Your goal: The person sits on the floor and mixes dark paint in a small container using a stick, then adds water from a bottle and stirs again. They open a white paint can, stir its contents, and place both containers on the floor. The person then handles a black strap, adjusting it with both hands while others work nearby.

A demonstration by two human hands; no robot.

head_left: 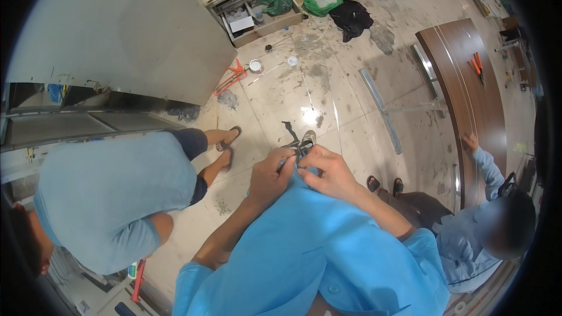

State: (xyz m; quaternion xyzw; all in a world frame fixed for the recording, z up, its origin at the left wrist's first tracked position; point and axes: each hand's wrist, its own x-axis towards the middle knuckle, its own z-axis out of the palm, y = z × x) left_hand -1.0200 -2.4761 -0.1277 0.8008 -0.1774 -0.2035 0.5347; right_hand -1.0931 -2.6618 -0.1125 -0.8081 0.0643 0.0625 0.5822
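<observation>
In front of my blue shirt (304, 234), both hands are drawn close together over a thin black strap (291, 133). One loose end of the strap sticks out past my fingertips. My left hand (272, 172) pinches it from the left, thumb against fingers. From the other side my right hand (328, 169) closes on the same strap, with its fingers bent inward. Where the fingers meet, dark small parts of the strap show, but their exact form is partly hidden. Beyond the hands one of my shoes (308, 137) is visible on the floor.
One person (117, 199) bends over at left beside a large grey panel (129, 29). Another person (468, 240) at right touches a brown wooden panel (468, 99) bearing orange-handled pliers (479, 67). A caulking gun (232, 77), metal bar (380, 111) and black bag (351, 19) lie on the floor.
</observation>
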